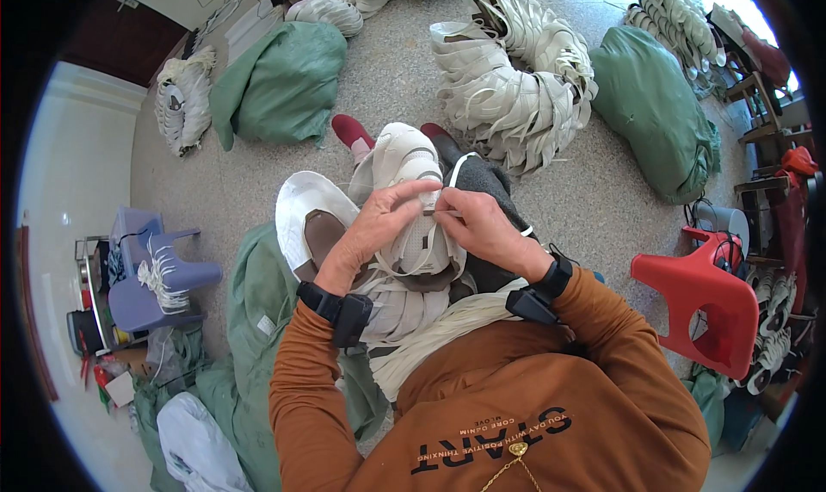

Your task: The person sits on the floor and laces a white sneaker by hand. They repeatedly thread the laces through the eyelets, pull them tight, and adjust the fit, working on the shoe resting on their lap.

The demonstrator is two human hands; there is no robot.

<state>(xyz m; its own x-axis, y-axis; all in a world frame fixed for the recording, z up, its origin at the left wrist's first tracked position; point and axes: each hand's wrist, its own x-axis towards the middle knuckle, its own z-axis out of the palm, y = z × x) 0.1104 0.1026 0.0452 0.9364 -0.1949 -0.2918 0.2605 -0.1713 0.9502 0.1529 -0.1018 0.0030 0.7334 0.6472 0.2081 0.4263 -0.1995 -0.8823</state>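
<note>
A white shoe upper (406, 152) rests across my lap, its toe pointing away from me. Over its lacing area lies my left hand (385, 221), fingers curved round the upper and closed on it. Opposite, my right hand (483, 227) is closed in a pinch at the eyelets, with a thin white shoelace (462, 167) looping beside it. The very tips of the fingers partly hide what they pinch. Left of the shoe, a second white upper (295, 212) shows its brown inside. A bundle of cream laces (443, 333) lies across my waist.
A ring of stacked white uppers (516, 105) sits on the floor ahead, between green sacks (288, 83). A purple stool (159, 272) with laces on it stands left, a red stool (701, 294) right. Green cloth (267, 320) and a white bag (202, 445) lie at the lower left.
</note>
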